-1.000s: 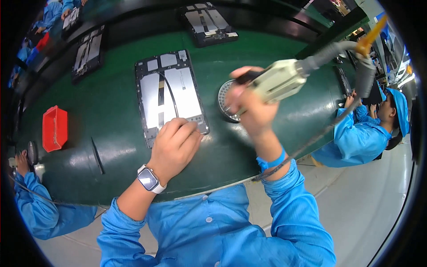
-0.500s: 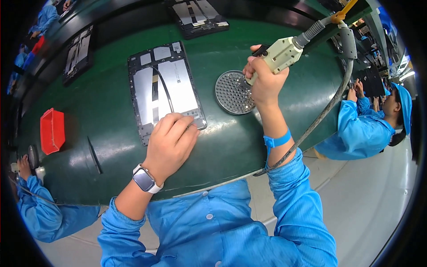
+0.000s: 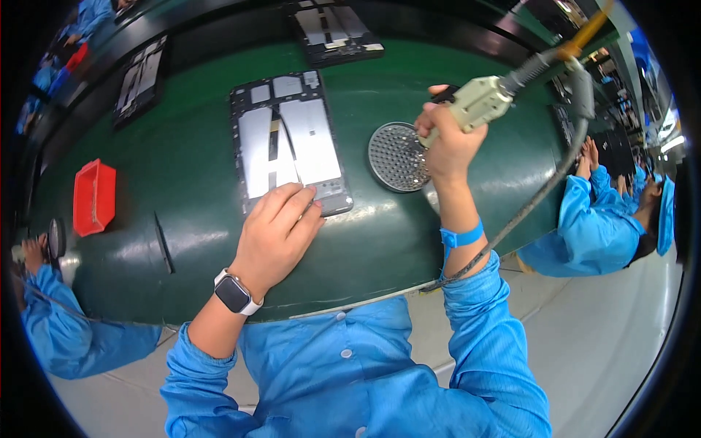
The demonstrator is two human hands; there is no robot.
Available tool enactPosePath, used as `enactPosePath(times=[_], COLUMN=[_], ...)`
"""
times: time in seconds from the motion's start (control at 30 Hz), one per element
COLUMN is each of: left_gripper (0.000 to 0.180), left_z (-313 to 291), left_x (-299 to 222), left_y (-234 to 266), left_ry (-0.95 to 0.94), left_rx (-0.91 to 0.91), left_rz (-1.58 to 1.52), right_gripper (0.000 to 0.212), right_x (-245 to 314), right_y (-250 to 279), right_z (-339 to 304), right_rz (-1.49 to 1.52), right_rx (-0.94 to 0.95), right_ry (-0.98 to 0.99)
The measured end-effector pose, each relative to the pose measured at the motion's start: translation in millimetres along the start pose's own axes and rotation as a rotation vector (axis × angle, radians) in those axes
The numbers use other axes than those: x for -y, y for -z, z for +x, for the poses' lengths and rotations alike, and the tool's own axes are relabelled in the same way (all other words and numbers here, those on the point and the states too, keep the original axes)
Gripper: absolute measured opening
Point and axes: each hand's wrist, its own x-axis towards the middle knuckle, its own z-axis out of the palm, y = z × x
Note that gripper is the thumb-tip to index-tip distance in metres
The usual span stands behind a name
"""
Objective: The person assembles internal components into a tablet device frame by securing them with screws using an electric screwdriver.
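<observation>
My left hand (image 3: 276,228) lies palm down on the near end of an opened tablet (image 3: 310,139), its bent fingers resting over the edge. Metal plates, a dark frame and a black cable show in the tablet. To its right, my right hand (image 3: 454,142) grips a cream electric screwdriver (image 3: 480,102) with a grey cable. The tool's lower end is over a round grey dish (image 3: 394,153) full of small holes, with shiny screws at its right side. My hand and the tool hide part of the dish and the screwdriver's tip.
A red bin (image 3: 95,197) and a thin black tool (image 3: 163,243) lie to the left on the green bench (image 3: 197,175). Two more opened tablets (image 3: 139,80) lie farther back. The screwdriver's cable (image 3: 537,201) hangs past my right forearm. Co-workers in blue (image 3: 602,223) sit at both sides.
The bench and its contents appear slightly farther right in view. My left hand stays at the tablet's near end, now slightly farther left along it. The screwdriver is still at the dish.
</observation>
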Motion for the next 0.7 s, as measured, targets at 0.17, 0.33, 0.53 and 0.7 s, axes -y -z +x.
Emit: enactPosePath(times=[0.17,0.33,0.53,0.7], left_gripper=[0.029,0.028,0.024,0.022], left_z=[-8,-16,-17,-18], left_x=[9,12,14,15], left_y=[3,5,3,5], left_ry=[0.068,0.100,0.110,0.116], left_rx=[-0.051,-0.065,-0.077,-0.102], left_rz=[-0.087,-0.128,-0.143,-0.166], right_gripper=[0.022,0.024,0.027,0.030], right_x=[27,28,28,26], right_y=[-19,-65,-71,-74], right_z=[-22,-79,-89,-91], right_rz=[0.183,0.178,0.144,0.081], right_rx=[0.130,0.427,0.482,0.513], right_ry=[-0.012,-0.234,-0.247,-0.200])
